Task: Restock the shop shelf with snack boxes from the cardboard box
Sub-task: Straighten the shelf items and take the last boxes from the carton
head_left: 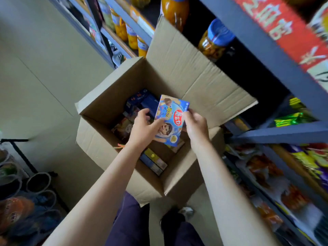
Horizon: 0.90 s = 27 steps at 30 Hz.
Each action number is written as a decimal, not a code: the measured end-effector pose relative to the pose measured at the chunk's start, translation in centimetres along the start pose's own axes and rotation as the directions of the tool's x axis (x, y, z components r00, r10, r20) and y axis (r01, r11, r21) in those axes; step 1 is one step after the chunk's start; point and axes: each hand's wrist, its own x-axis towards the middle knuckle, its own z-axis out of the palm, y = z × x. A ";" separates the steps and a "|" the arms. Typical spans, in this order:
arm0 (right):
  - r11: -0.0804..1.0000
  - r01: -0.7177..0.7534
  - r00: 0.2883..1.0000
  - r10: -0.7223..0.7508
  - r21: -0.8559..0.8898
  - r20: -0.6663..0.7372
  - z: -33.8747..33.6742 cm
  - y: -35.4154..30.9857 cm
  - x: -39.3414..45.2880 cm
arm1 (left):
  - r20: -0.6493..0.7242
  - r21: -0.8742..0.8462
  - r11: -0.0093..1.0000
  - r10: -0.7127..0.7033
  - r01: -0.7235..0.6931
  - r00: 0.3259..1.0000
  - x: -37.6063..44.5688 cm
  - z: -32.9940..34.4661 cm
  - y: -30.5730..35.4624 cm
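Both my hands are over the open cardboard box [124, 96] on the floor beside the blue shop shelf [276, 134]. My right hand [196, 125] pinches the right edge of a blue snack box [170, 119], held tilted above the carton's inside. My left hand [143, 128] cups its left edge, thumb across the front. More snack boxes [152, 160] lie on the carton bottom. Jars [215, 39] stand on the upper shelf, snack packets [262, 166] lower down.

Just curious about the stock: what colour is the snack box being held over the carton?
Mostly blue, with a red oval logo, in the head view: snack box.
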 end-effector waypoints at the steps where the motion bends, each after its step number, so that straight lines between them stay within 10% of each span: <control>1: 0.999 0.026 1.000 -0.026 0.029 -0.009 -1.6 -1.6 -1.1 | 0.090 -0.154 0.987 -0.029 0.043 0.996 -1.4 0.3 1.5; 5: 0.965 0.180 0.983 -0.185 0.192 0.005 -7.9 -6.9 -6.8 | 0.258 -0.430 0.903 0.129 -0.006 0.958 -8.5 2.2 7.1; 15: 0.821 0.507 0.838 -0.540 0.264 0.072 -24.0 -14.4 -23.0 | 0.033 -0.746 0.592 0.488 -0.303 0.872 -27.5 8.7 18.9; 27: 0.432 0.885 0.461 -0.759 0.172 -0.460 -44.3 -20.9 -38.4 | -0.249 -0.710 0.235 0.798 -0.664 0.548 -44.8 18.3 32.3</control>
